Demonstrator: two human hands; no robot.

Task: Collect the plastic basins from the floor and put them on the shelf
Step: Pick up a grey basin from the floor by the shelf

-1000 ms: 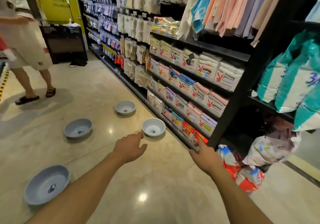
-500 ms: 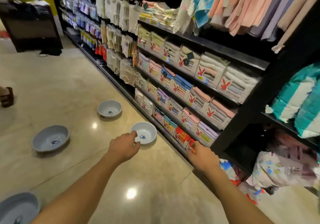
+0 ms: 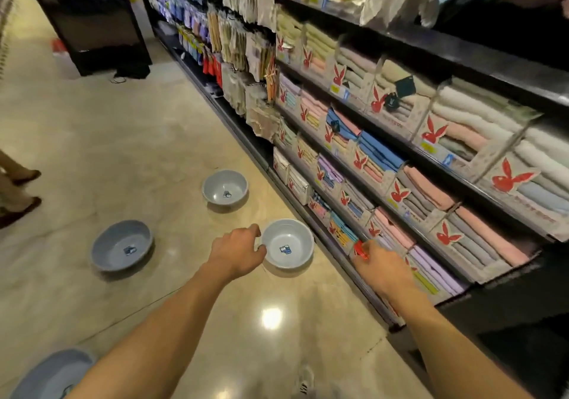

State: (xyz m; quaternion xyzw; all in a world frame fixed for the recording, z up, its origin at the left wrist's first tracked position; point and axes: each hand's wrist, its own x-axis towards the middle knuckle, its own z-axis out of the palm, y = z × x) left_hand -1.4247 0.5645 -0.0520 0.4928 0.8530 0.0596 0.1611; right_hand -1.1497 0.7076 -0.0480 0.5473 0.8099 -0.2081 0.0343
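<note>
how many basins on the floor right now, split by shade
Pale grey basins: 2, one by the left hand at, one farther off
Darker blue-grey basins: 2, one mid-floor, one cut off at the bottom edge
Total: 4

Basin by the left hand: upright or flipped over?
Upright. The basin sits on the floor mouth up, its inside and label showing, beside the left hand.
</note>
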